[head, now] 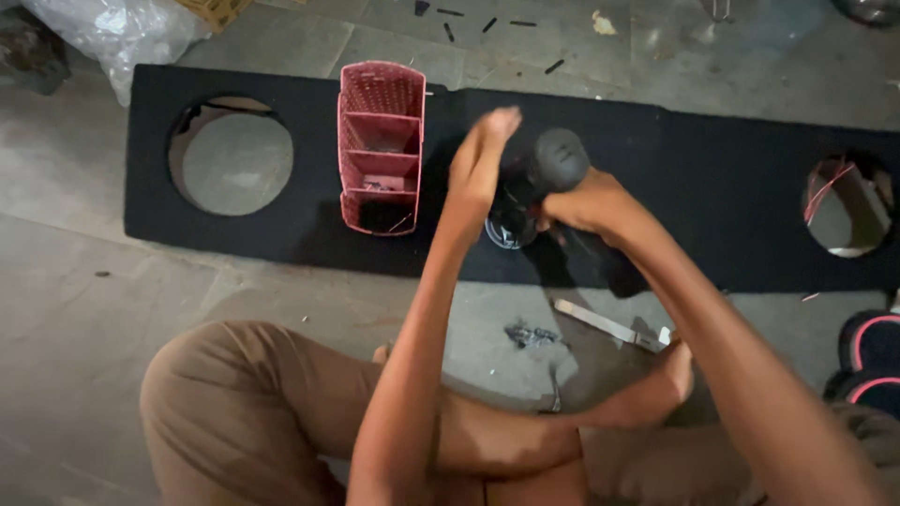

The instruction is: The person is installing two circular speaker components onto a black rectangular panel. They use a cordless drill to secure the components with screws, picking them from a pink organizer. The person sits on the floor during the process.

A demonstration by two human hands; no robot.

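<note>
**Both hands on a dark tool over the black panel**

The dark, rounded-headed tool [560, 159] sits upright over the middle of the long black carpeted panel [712, 178], just right of the pink basket. My right hand [591, 201] is wrapped tight round its grip, fingers fully curled. My left hand [480, 167] stands beside it with fingers extended upward, palm pressed toward the tool's side; I cannot tell whether it actually clasps anything. Beneath them a small round clear piece [509, 228] rests on the panel.

I judge this to be the working-down step, the tool bearing on that spot. Any next move calls for a steady, vertical hold so the tip does not skate across the carpet.

Outward: the pink slotted basket [382, 145] stands on the panel, a round cut-out [234, 159] to its left, another [848, 206] at far right. A flat metal strip [607, 325] lies on the concrete floor [84, 309] near my foot.
</note>
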